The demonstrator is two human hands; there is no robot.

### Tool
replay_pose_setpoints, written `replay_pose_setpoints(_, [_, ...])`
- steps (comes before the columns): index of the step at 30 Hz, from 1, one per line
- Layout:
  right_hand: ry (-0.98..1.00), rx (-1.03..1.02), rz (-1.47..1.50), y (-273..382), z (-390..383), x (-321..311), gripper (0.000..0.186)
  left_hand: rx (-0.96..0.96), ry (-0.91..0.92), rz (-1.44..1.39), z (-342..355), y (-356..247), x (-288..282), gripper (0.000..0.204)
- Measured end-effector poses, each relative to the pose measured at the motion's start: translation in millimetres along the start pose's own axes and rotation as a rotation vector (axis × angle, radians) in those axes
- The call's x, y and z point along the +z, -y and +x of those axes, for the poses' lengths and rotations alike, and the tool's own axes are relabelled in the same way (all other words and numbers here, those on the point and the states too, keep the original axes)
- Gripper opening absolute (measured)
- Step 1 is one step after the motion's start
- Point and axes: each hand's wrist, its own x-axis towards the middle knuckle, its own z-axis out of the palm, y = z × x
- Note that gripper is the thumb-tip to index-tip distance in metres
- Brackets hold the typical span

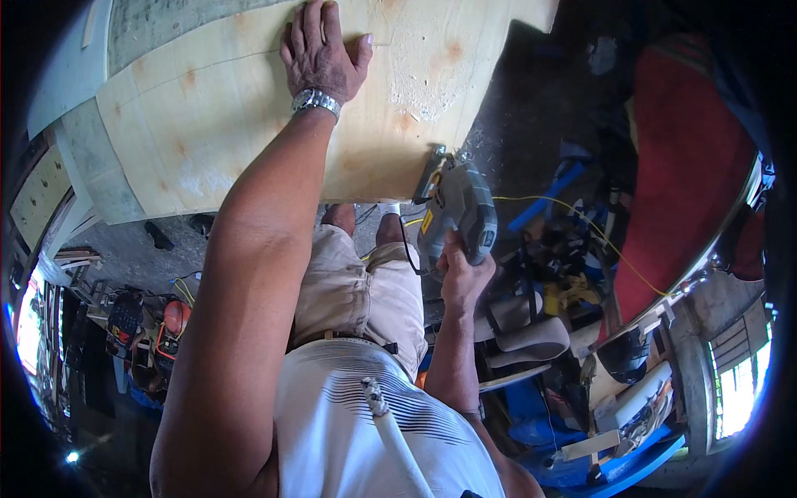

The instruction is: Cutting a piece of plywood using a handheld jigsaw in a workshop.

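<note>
My left hand point(325, 51), with a metal watch at the wrist, lies on a pale plywood sheet point(187, 124), its fingers stretched out over the surface. My right hand point(461, 270) grips the handle of a grey power jigsaw point(462, 203) at the sheet's lower right edge. A dark cord hangs from the tool. Pale sawdust point(419, 87) is scattered on the wood above the saw. A partly ashed cigarette point(390, 423) juts into the bottom of the picture, in front of my white shirt.
A large red panel point(672, 174) stands at the right. A blue bar point(548, 195), a yellow cable point(596, 228) and cluttered padded seat pieces point(527, 340) lie below it. Tools and an orange-red object point(176, 317) are at the lower left, on or near a grey floor point(162, 261).
</note>
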Motion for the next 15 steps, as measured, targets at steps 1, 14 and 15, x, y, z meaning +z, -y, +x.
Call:
replay_pose_setpoints(1, [-0.002,0.001,0.001,-0.3,0.2,-0.4,0.022,0.003,-0.002,0.005,-0.1,0.0,0.3,0.073])
replay_pose_setpoints(14, [-0.062,-0.044,0.032,-3.3,-3.4,7.1,0.020,0.010,0.001,-0.008,1.0,0.2,-1.4,0.073])
replay_pose_setpoints(15, [-0.067,-0.043,0.033,-3.3,-3.3,7.5,0.020,0.001,0.011,-0.004,1.2,-1.3,-2.1,0.073])
